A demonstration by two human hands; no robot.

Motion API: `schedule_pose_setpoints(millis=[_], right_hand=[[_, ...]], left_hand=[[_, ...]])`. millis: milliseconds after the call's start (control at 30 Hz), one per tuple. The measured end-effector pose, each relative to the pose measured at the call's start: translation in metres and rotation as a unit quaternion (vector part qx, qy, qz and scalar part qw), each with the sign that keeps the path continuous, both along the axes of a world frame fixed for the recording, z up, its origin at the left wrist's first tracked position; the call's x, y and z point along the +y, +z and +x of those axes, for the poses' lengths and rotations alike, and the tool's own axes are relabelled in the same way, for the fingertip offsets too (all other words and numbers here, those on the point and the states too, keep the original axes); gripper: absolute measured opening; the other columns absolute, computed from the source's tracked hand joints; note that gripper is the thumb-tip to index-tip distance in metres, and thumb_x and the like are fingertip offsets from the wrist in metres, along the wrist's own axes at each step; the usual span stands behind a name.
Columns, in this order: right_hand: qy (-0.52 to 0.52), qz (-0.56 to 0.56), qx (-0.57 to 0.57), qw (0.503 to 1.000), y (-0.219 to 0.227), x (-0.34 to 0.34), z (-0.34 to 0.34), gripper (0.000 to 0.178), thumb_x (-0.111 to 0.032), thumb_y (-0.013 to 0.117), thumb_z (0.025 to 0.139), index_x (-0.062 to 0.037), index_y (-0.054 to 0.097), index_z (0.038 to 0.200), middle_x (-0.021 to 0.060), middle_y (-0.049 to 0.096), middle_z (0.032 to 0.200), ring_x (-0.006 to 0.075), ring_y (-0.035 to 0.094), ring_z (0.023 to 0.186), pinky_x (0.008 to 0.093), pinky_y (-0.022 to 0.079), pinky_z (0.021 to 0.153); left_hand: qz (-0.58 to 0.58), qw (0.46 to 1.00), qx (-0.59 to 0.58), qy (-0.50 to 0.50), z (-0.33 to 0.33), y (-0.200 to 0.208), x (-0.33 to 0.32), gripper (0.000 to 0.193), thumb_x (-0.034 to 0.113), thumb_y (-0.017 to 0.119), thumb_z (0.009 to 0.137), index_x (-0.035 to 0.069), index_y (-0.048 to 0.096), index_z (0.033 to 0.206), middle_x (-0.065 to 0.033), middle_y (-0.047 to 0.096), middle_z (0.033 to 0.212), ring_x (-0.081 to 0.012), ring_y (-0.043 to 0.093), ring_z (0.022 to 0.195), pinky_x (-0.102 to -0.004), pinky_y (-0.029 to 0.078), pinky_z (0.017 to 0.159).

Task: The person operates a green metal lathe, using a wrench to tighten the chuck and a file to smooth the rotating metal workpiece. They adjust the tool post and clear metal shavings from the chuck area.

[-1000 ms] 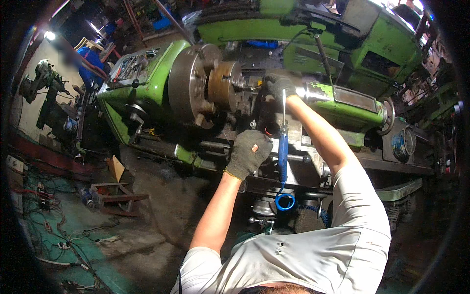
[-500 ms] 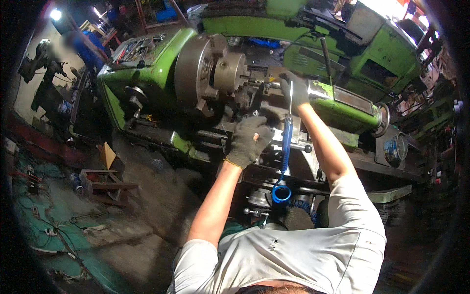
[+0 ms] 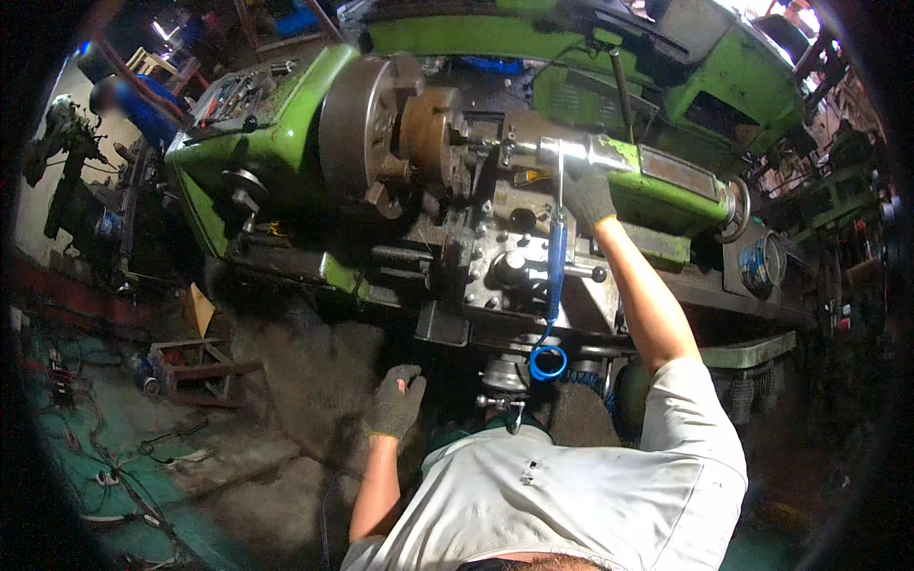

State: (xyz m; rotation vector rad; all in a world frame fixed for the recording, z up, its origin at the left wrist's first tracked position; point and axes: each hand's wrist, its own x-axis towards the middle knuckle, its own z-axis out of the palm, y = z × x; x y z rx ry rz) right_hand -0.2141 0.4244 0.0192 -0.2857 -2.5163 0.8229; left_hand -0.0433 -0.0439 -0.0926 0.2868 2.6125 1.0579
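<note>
My right hand (image 3: 588, 197), in a dark grey work glove, is at the near side of the green lathe's tailstock (image 3: 666, 181). Its fingers are partly hidden, closed around what looks like a small yellow brush (image 3: 535, 176) that sticks out to the left, just below the drill chuck (image 3: 519, 145). A silver-nozzled blue air gun (image 3: 558, 252) stands upright in front of that hand, its coiled hose below. My left hand (image 3: 394, 402), also gloved with one fingertip bare, is low, off the machine. Its fingers are loosely extended, holding nothing. A round brownish workpiece (image 3: 430, 138) sits in the large lathe chuck (image 3: 357, 124).
The carriage (image 3: 505, 271) with its levers and bolts lies between my hands. A crank handle (image 3: 517, 414) sticks out close to my body. A wooden stand (image 3: 205, 371) is on the floor at left. A bucket (image 3: 762, 264) stands at right. A person in blue (image 3: 152, 114) is far left.
My left hand has pulled back from the carriage, down and left. My right hand has come nearer from the drill chuck, and the yellow piece has moved with it. The view has shifted slightly.
</note>
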Motion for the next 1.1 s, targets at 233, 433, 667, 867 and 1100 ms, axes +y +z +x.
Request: schedule_pose_setpoints(millis=[233,433,667,867,1100], right_hand=[[0.042,0.086,-0.045,0.994,-0.032,-0.005,0.006,0.035,-0.033,0.067,0.096,-0.0102,0.071,0.122,0.0227,0.073,0.11,0.0456,0.069,0.104,0.052,0.056,0.091],[0.069,-0.303,-0.191,0.931,-0.069,-0.004,0.011,0.04,-0.033,0.076,0.095,-0.0004,0.07,0.118,0.0165,0.078,0.102,0.028,0.075,0.09,0.0397,0.059,0.081],[0.013,-0.297,-0.15,0.943,-0.069,0.017,0.038,0.05,-0.033,0.072,0.098,-0.0025,0.064,0.137,0.0094,0.071,0.09,0.0135,0.066,0.077,0.0303,0.054,0.067],[-0.075,-0.436,0.049,0.895,0.008,-0.014,0.097,0.028,-0.028,0.068,0.101,-0.0108,0.074,0.122,-0.0017,0.07,0.095,0.0054,0.057,0.074,0.024,0.045,0.063],[-0.131,-0.23,0.033,0.964,0.006,-0.034,0.11,0.029,-0.023,0.066,0.098,-0.0044,0.073,0.119,0.0054,0.071,0.094,0.0147,0.065,0.08,0.0306,0.055,0.073]], left_hand=[[-0.143,0.97,-0.199,0.004,0.045,-0.014,-0.069,0.048,0.043,0.061,0.097,0.005,0.069,0.126,-0.0238,0.066,0.132,-0.0425,0.062,0.123,-0.0488,0.05,0.104],[-0.116,0.983,-0.139,-0.035,0.043,-0.033,-0.085,0.048,0.045,0.061,0.097,0.01,0.068,0.129,-0.0217,0.067,0.132,-0.0426,0.063,0.121,-0.0501,0.051,0.101],[-0.092,0.992,-0.078,-0.044,0.014,-0.026,-0.075,0.049,0.044,0.062,0.098,0.009,0.068,0.132,-0.0211,0.065,0.134,-0.0406,0.062,0.124,-0.0483,0.05,0.106],[-0.043,0.999,-0.002,-0.013,0.002,-0.045,-0.072,0.046,0.04,0.065,0.098,0.007,0.068,0.13,-0.0219,0.064,0.137,-0.0406,0.062,0.125,-0.0475,0.05,0.107],[0.01,0.996,-0.07,-0.047,-0.032,-0.08,-0.061,0.046,0.04,0.063,0.099,0.005,0.069,0.128,-0.0244,0.067,0.133,-0.0418,0.062,0.126,-0.0466,0.05,0.105]])
